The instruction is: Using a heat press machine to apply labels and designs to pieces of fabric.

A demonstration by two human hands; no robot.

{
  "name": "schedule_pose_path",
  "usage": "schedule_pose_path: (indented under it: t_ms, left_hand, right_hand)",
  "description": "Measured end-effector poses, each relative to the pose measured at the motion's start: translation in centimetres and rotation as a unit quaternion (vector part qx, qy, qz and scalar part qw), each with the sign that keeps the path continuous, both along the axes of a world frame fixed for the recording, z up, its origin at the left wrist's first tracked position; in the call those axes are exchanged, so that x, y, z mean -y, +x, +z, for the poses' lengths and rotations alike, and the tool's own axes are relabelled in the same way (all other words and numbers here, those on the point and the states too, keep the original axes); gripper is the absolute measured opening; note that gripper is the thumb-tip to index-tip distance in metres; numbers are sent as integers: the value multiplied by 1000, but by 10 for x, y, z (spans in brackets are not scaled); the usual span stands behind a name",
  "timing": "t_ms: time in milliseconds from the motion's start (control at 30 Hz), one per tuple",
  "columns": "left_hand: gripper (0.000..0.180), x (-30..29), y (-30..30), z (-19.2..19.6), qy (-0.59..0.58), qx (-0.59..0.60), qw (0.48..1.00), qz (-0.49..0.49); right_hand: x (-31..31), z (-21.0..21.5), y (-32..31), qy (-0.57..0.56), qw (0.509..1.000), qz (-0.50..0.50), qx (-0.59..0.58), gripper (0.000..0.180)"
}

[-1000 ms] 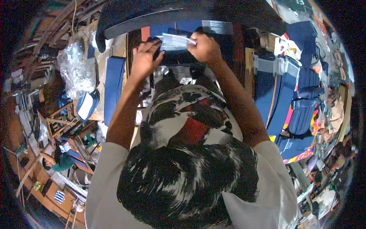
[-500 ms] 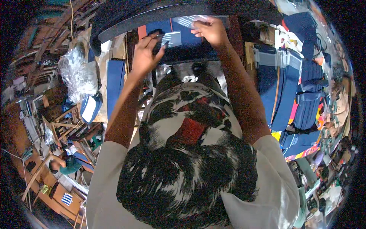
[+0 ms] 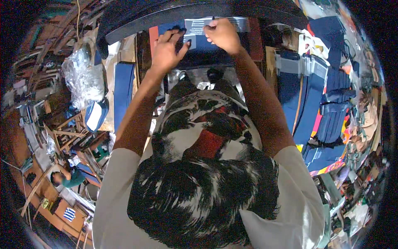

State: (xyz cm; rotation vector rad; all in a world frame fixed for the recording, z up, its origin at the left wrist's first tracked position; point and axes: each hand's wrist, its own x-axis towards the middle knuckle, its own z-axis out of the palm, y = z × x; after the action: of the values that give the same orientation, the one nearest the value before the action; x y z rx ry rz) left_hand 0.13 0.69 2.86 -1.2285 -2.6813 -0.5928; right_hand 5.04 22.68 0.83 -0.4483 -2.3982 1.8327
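Dark blue fabric lies in front of me under a wide black machine arm. On it is a printed, clear-greyish label strip, which runs under and past my right hand. My right hand is closed in a fist over the strip, and what its curled fingers hold is hidden. My left hand rests at the fabric's left part, its fingers apart and bent over the cloth beside a second, mostly covered printed piece.
The black machine arm spans the far edge. To the right are stacked blue fabric pieces with printed strips and tied blue bundles. Clear plastic wrap and a blue panel are at left. Another person sits lower left.
The printed strip, tilted in my right hand before, now lies flatter on the blue fabric. My right hand has moved slightly left and curled; my left hand has shifted right over the smaller printed piece.
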Motion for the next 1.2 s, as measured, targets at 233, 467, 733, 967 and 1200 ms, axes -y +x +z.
schedule_pose_path:
  t_ms: [233,467,733,967,1200]
  left_hand:
    - [59,-19,4,-13,-40,-13,998,-56]
    - [60,-26,11,-15,-93,0,995,-33]
    - [63,-38,13,-14,-75,25,996,-44]
    - [62,-41,15,-16,-84,26,995,-38]
    - [63,-44,17,-14,-85,39,995,-32]
  right_hand:
    - [-12,16,2,-25,999,15,40,23]
    - [-12,11,4,-30,999,-43,-8,25]
    - [-15,-9,4,117,990,-76,5,26]
    - [-10,-1,17,319,940,-119,-31,30]
    - [-2,16,33,393,913,-100,-36,25]
